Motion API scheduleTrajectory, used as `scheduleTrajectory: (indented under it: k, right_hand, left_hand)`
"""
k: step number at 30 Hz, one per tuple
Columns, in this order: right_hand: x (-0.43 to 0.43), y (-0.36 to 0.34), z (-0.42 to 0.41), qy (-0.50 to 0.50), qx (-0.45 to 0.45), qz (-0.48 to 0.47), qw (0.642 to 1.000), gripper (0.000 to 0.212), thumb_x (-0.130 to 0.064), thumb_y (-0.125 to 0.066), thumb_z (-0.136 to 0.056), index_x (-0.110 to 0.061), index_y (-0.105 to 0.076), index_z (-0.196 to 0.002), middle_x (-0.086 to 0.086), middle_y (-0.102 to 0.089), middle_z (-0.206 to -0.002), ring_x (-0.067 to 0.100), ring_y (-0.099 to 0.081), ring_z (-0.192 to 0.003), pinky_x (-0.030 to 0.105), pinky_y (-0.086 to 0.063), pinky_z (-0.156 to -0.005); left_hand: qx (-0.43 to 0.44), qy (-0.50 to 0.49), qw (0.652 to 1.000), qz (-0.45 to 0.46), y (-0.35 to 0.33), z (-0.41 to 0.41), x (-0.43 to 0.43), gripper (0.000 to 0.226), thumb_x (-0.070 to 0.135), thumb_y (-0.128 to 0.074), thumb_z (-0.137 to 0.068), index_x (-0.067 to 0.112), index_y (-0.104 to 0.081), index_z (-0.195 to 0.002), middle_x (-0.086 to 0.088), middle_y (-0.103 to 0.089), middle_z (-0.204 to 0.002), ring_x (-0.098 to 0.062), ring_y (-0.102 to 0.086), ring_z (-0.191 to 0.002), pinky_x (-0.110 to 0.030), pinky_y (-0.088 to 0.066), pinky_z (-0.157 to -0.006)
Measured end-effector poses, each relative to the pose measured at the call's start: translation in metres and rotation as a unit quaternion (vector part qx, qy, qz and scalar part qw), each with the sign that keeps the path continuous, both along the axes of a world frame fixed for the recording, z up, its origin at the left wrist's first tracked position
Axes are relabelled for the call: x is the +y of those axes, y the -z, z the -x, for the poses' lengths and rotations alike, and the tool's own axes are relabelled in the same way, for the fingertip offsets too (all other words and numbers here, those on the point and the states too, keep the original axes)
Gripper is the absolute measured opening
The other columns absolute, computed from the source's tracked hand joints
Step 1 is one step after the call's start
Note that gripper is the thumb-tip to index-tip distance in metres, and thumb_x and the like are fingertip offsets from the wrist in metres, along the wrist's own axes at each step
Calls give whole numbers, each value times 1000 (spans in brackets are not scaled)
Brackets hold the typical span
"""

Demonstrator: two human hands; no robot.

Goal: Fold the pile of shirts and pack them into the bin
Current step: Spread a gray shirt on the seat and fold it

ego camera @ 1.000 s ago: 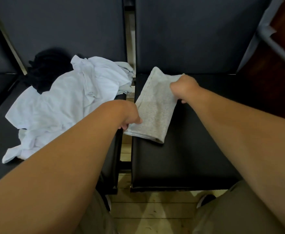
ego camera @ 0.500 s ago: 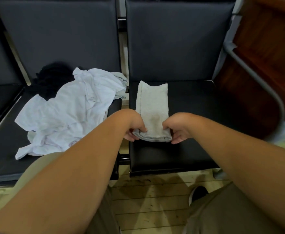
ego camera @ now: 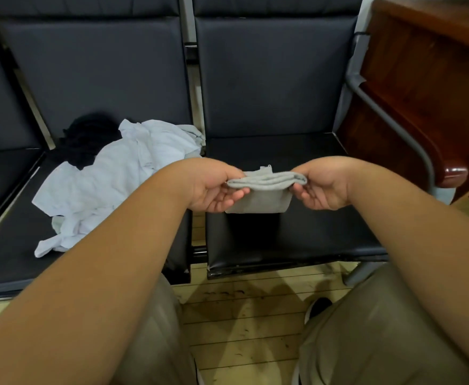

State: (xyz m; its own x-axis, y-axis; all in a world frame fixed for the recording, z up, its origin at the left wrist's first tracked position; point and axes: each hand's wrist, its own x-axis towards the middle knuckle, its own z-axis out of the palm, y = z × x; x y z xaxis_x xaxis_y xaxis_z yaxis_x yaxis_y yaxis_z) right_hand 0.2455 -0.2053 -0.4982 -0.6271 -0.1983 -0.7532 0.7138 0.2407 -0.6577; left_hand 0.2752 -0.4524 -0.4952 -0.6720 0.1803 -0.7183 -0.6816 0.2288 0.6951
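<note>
A grey folded shirt [ego camera: 264, 191] is held up as a small, thick packet. Several layers of soft, finely flecked cloth are seen stacked along its upper edge, and a small corner of cloth stands up behind that edge. The lower part hangs down as a flat panel with a straight bottom edge.

The packet is stretched between the two hands. Its left end is pinched by the left hand [ego camera: 214, 187], with the thumb on top and the fingers [ego camera: 236, 195] curled under the cloth. Its right end is gripped in the same way by the right hand [ego camera: 323, 187], whose fingers [ego camera: 301, 195] are curled below the fold. Both palms are turned toward the camera.

The shirt is held over the right seat [ego camera: 297, 240] of a row of dark padded chairs; whether its lower edge touches the seat cannot be told.

On the left seat [ego camera: 11, 259] a crumpled pile of white shirts [ego camera: 108, 187] is spread, and a black garment [ego camera: 89, 140] lies behind it against the backrest. A grey metal armrest [ego camera: 394, 126] and a dark wooden desk [ego camera: 422, 87] are seen at the right. Below are a plank floor [ego camera: 241, 315] and knees in khaki trousers [ego camera: 366, 343].
</note>
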Motion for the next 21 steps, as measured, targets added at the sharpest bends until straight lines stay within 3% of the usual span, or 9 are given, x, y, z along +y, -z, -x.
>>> scheduleTrajectory:
  k: [2, 4, 7, 11, 13, 17, 19, 21]
  right_hand:
    - [0, 1, 6, 41, 0, 45, 998, 19, -25, -61, -105, -11, -74, -104, -2, -67, -74, 4, -61, -61, 15, -54, -53]
    - [-2, 4, 14, 81, 2, 77, 994, 22, -24, -57, -107, -9, -73, -111, 0, -71, -80, 5, -66, -64, 17, -57, -57]
    - [-8, 12, 30, 130, 2, 117, 984, 34, -25, -44, -112, -5, -68, -126, 6, -78, -103, 10, -75, -77, 23, -63, -69]
    - [-17, 26, 53, 161, -3, 107, 981, 36, -19, -34, -111, 0, -60, -127, 17, -79, -108, 22, -80, -92, 36, -65, -78]
    - [-23, 32, 63, 148, 8, 77, 986, 30, -17, -39, -109, 0, -61, -122, 18, -79, -104, 25, -80, -91, 37, -64, -80]
    - [-36, 48, 82, 58, 57, -67, 994, 17, -22, -59, -104, -12, -68, -114, 2, -79, -94, 12, -75, -78, 29, -60, -78]
    - [-40, 60, 92, 33, 76, -134, 987, 10, -22, -64, -100, -17, -71, -106, -5, -69, -75, 7, -62, -64, 24, -53, -66]
    - [-44, 72, 101, 30, 85, -173, 981, 4, -21, -67, -98, -22, -70, -99, -8, -58, -65, 6, -52, -58, 23, -47, -61]
  left_hand:
    - [-1, -35, 998, -48, -3, 5, 0, 25, 28, -65, -102, 12, -78, -87, 3, -75, -77, -3, -68, -61, -17, -55, -51]
    - [-11, -80, 992, -92, -2, 13, 0, 28, 34, -61, -105, 10, -76, -101, 0, -76, -83, -7, -70, -66, -20, -57, -55]
    - [-19, -135, 984, -118, 7, 29, 1, 52, 53, -54, -105, 6, -68, -124, -4, -76, -89, -11, -71, -69, -23, -60, -59]
    - [-12, -168, 980, -103, 21, 52, 2, 77, 74, -67, -87, 14, -56, -135, -5, -79, -105, -12, -73, -74, -23, -59, -59]
    - [5, -156, 986, -53, 31, 63, 2, 69, 66, -78, -83, 21, -56, -131, -1, -80, -104, -7, -68, -69, -18, -53, -55]
    - [2, -141, 990, 23, 50, 83, 6, 17, 24, -76, -96, 17, -71, -110, 5, -76, -81, 0, -49, -46, -12, -39, -42]
    - [11, -154, 986, 68, 58, 91, 7, 4, 18, -72, -96, 17, -70, -100, 8, -68, -68, -1, -43, -41, -13, -35, -40]
    - [29, -152, 980, 123, 69, 97, 8, 12, 20, -72, -97, 19, -67, -86, 10, -59, -58, -2, -41, -42, -15, -35, -43]
